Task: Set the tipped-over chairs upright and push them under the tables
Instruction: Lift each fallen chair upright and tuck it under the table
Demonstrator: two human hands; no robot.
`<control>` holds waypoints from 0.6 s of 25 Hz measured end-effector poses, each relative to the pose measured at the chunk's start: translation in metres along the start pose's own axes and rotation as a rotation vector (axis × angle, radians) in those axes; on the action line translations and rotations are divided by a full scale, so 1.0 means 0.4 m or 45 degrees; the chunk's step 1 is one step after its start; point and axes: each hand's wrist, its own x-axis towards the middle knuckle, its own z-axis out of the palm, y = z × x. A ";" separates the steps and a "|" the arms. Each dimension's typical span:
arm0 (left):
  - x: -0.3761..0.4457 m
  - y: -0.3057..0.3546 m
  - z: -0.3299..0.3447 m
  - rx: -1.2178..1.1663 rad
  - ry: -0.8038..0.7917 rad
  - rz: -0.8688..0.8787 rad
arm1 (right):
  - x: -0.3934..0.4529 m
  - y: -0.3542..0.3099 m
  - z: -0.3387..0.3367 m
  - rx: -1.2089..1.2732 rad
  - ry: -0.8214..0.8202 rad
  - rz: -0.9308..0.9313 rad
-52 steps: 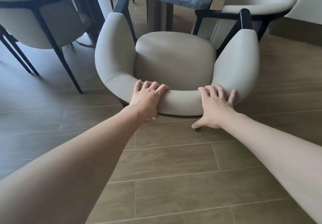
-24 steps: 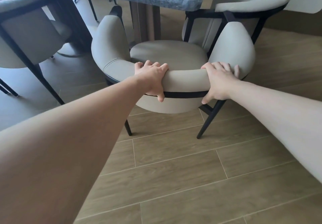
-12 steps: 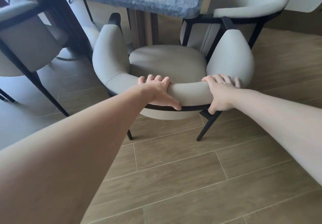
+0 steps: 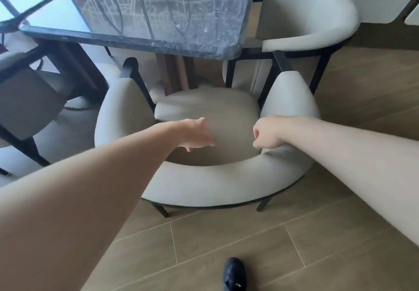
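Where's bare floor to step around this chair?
Wood-plank floor behind the upright grey curved-back chair, beside the dark shoe, and to its right lies bare. Crowded ahead: dark marble table, second grey chair, left chair.

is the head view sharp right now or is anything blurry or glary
Head view: motion blur smears both hands, left hand and right hand, and the chair seat; window reflection glares on the dark table top; wide-angle lens bows the edges; floor stays fairly crisp.
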 end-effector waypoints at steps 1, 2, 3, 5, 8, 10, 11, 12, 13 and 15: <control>0.033 0.016 -0.022 0.002 0.012 0.012 | 0.033 0.009 -0.018 0.010 0.014 0.001; 0.077 0.032 -0.045 -0.030 0.029 0.026 | 0.070 0.026 -0.037 0.043 0.027 0.006; 0.115 0.046 -0.064 -0.070 0.025 0.033 | 0.103 0.045 -0.048 0.074 0.032 0.017; 0.165 0.049 -0.090 -0.041 -0.030 0.034 | 0.166 0.080 -0.063 0.059 0.028 0.025; 0.215 -0.005 -0.119 0.197 -0.157 -0.065 | 0.238 0.128 -0.079 0.106 0.005 0.073; 0.244 -0.051 -0.137 0.326 -0.163 -0.139 | 0.281 0.135 -0.096 0.098 0.020 0.095; 0.255 -0.070 -0.141 0.380 -0.172 -0.167 | 0.302 0.132 -0.102 0.079 0.030 0.104; 0.264 -0.088 -0.143 0.454 -0.182 -0.181 | 0.321 0.126 -0.108 0.059 0.035 0.116; 0.274 -0.106 -0.141 0.548 -0.200 -0.184 | 0.337 0.116 -0.112 0.040 0.029 0.125; 0.294 -0.135 -0.133 0.715 -0.243 -0.182 | 0.359 0.096 -0.109 -0.011 0.011 0.153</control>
